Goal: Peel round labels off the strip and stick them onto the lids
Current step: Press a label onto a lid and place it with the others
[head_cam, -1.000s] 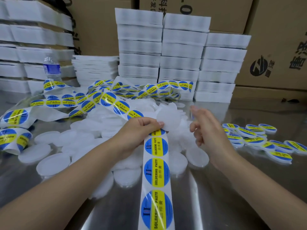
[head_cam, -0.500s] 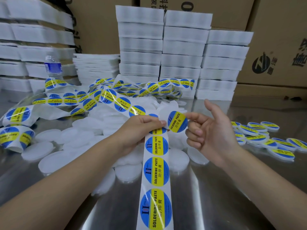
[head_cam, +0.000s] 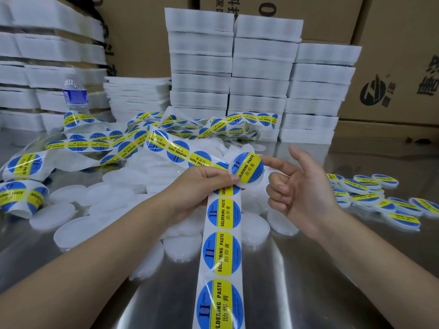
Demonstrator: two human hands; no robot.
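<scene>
In the head view, the label strip (head_cam: pixel 223 252) is gripped by the left hand (head_cam: pixel 199 184): its fingers are curled round the strip from below and the thumb is laid across the top. The thumb tip is pressed onto the lower edge of a labelled lid (head_cam: pixel 247 168), which is held tilted just above the strip's upper end. The right hand (head_cam: pixel 306 191) is held palm-up to the right of the strip and nothing is held in it. Its index finger (head_cam: pixel 268 160) is stretched out with the tip touching the lid's right rim, the thumb is raised well apart, and the other three fingers are loosely curled.

Left of the strip and beyond it, a heap of bare white lids (head_cam: pixel 64 210) is spread over the steel table (head_cam: pixel 308 281), with loose loops of the strip lying across them. Well to the right of the strip, finished lids (head_cam: pixel 370 198) are laid flat in a cluster. Bare table is seen on both sides of the strip's near end. Beyond the strip's far end, the table is closed off by stacked white packs (head_cam: pixel 259 67).

One second earlier the held lid was seen bare and white, with the right fingers bunched beside it; the blue and yellow label is now seen stuck on it, and the right index finger has been straightened
</scene>
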